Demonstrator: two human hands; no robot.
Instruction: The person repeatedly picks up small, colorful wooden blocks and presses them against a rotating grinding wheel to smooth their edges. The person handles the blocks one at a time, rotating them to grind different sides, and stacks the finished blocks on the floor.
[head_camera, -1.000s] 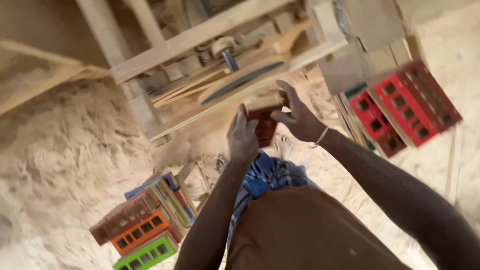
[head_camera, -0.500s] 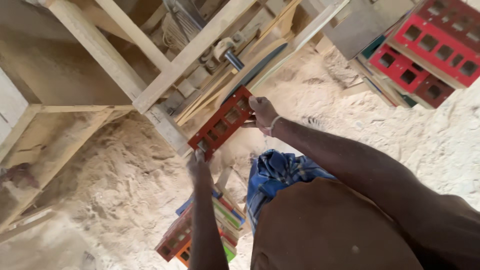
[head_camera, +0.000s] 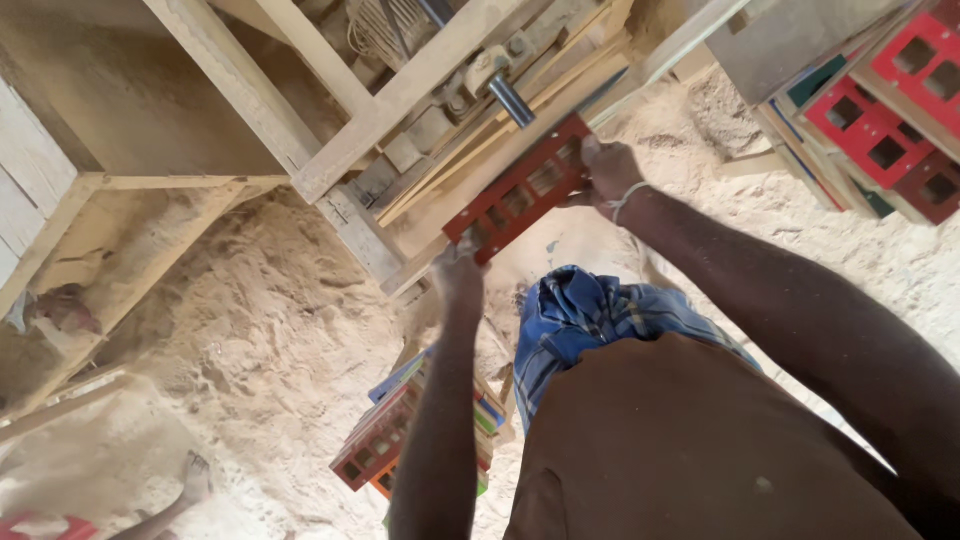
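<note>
A long red wooden frame with several square holes (head_camera: 522, 190) lies slanted on a wooden machine bench (head_camera: 400, 95), beside a saw blade. My left hand (head_camera: 458, 275) grips its near end. My right hand (head_camera: 612, 172), with a pale band at the wrist, holds the far end. A grey metal shaft (head_camera: 510, 100) sticks out just above the frame.
A stack of coloured frames (head_camera: 395, 430) lies on the sawdust by my legs. More red frames (head_camera: 880, 120) are piled at the upper right. Sawdust heaps (head_camera: 250, 320) cover the ground. Another person's foot (head_camera: 190, 480) shows at the lower left.
The view has moved closer to the bench. Both hands have kept their hold on the red frame, which now lies a little further along the bench.
</note>
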